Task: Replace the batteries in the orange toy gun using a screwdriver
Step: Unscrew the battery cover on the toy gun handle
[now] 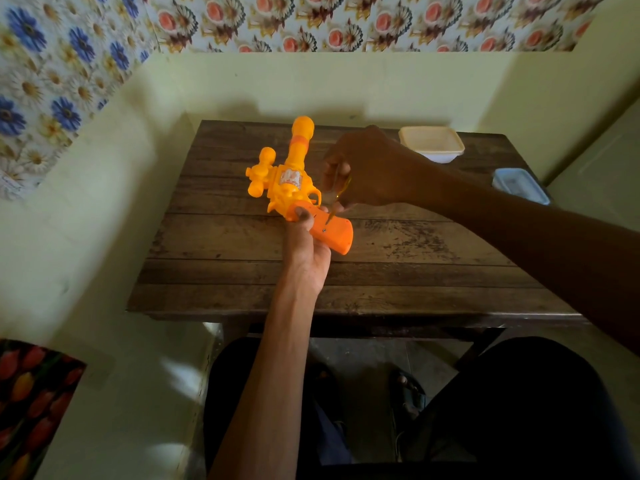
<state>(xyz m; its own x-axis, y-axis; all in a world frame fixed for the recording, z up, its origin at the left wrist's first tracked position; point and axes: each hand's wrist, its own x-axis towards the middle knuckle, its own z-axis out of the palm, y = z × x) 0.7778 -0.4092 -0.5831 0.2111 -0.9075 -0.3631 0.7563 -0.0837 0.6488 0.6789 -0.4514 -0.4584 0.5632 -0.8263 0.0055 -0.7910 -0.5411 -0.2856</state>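
Early: left hand [306, 251] grips gun [294, 181]; right hand [367, 171] pinches screwdriver [337, 199], tip on cover [332, 233] beside left thumb. Cover on, batteries not yet swapped.

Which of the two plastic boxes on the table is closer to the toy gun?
The cream box, at the back; the blue-lidded box lies farther right of the toy gun.

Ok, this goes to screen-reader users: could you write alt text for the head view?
A left hand holds an orange toy gun by its grip over a wooden table while the right hand puts a screwdriver tip to the grip. A white container and a blue container sit far right.
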